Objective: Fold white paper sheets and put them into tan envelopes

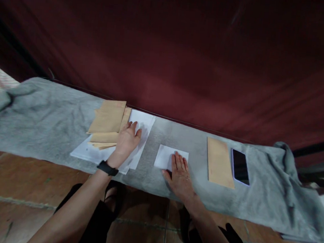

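Observation:
My right hand [181,177] lies flat with fingers stretched over a small white sheet of paper [164,157], which looks folded. My left hand [128,138], with a dark band on the wrist, rests at the right edge of a stack of brown envelopes [107,117]. Its fingers are loosely extended and the thumb stands apart. Under the envelopes and this hand lie larger white sheets of paper [145,129], spread a little unevenly. A single brown envelope [220,163] lies apart, to the right of my right hand.
A phone [240,166] with a dark screen and pale purple edge lies beside the single envelope. Grey cloth [49,126] covers the long narrow surface, bunched at both ends. Behind it rises a dark red panel [168,61]; tiled floor [136,237] is in front.

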{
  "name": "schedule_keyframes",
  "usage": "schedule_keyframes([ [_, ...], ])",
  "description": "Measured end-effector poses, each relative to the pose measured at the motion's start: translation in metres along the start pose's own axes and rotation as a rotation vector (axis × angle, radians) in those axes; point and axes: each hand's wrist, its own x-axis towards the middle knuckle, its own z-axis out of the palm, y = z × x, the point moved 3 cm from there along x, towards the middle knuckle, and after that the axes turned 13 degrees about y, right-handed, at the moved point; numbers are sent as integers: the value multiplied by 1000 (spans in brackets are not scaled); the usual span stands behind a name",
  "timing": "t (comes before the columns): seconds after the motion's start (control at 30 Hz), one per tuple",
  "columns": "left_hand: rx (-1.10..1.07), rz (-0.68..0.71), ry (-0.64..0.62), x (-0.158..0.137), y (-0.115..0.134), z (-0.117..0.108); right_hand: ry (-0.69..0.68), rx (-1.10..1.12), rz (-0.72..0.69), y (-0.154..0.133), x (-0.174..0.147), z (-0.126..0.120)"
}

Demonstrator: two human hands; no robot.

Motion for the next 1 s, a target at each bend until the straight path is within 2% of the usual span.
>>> schedule_keyframes([
  [0.1, -112, 70, -202, -20, 13, 16, -3, -6, 5, -2, 2, 3],
  [0.2, -138, 151, -280, -49, 36, 31, 17, -4, 6, -3, 2, 5],
  [0.3, -132, 178, -307, -64, 49, 39, 33, 13, -11, -4, 1, 4],
  [0.43, -130, 202, -350, -66, 56, 43, 41, 23, -13, -5, 0, 3],
  [0.7, -106, 246, -358, -78, 71, 41, 45, 40, -23, -6, -3, 4],
  [0.83, -85, 236, -304, -74, 73, 39, 27, 45, -15, -7, -4, 2],
  [1.0, -151, 171, -341, -63, 74, 43, 8, 41, -5, -10, -4, -4],
])
